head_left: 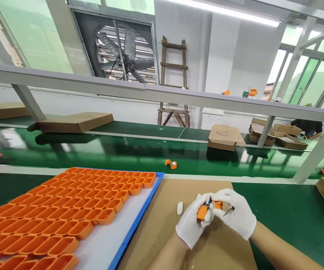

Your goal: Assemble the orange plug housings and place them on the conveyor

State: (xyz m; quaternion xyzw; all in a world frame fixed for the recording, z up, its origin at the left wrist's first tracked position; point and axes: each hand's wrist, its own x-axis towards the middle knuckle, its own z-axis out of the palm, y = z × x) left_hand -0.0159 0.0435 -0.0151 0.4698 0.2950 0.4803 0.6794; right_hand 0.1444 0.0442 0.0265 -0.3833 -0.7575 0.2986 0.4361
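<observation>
Both of my hands wear white gloves and meet above a sheet of cardboard [156, 228]. My left hand [190, 222] is closed around a small orange plastic case [202, 213]. Fingers of my right hand [238, 210] pinch at a second small orange piece [218, 205] beside it, with a bit of blue between the hands. A thin, dark-tipped tool [229, 210] sticks out from my right hand; its kind is unclear. Just left of my left hand, a small white piece [180, 208] lies on the cardboard.
Rows of orange plastic cases [80, 228] fill much of a blue-edged white board [102, 249] at left. A small orange assembly [173, 165] sits on the green conveyor belt [122, 153]. Cardboard boxes [225, 138] stand beyond it. A shelf beam [150, 92] crosses overhead.
</observation>
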